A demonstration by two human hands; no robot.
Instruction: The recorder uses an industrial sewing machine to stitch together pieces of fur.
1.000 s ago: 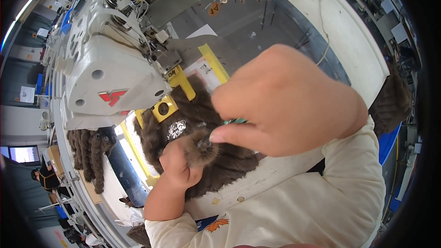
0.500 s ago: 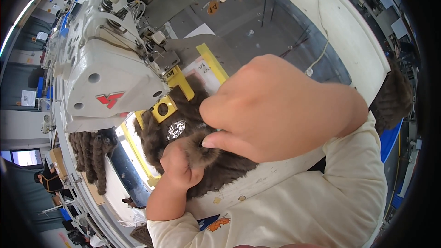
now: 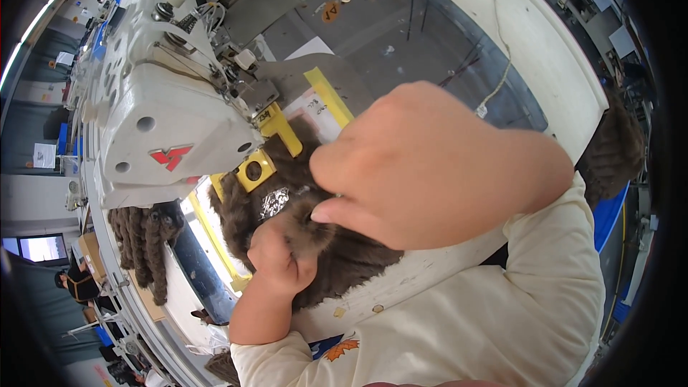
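My left hand (image 3: pixel 282 258) is closed on a tuft of brown fur (image 3: pixel 312 240), part of a dark fur piece (image 3: pixel 358 269) lying under both hands. My right hand (image 3: pixel 430 168) is closed over that tuft, thumb tip against it; what its curled fingers hold is hidden. Beside the tuft is a crinkled silver patch (image 3: pixel 274 202). Yellow plates (image 3: pixel 254 170), one with a round hole, lie on the fur, just right of the white sewing machine head (image 3: pixel 158 118). A pale paper with a yellow strip (image 3: pixel 326 97) sits behind my right hand.
A grey table panel (image 3: pixel 444 36) with a white border (image 3: pixel 545 36) spans the back. More brown fur hangs at left (image 3: pixel 140 251) and right (image 3: pixel 613 147). A lit yellow-edged strip (image 3: pixel 215 236) runs left of my hands. A person in dark clothes (image 3: pixel 77 279) is at far left.
Since a second ago my right hand has shifted slightly left and down. The green object that showed between its fingers is now hidden. My left hand has barely moved.
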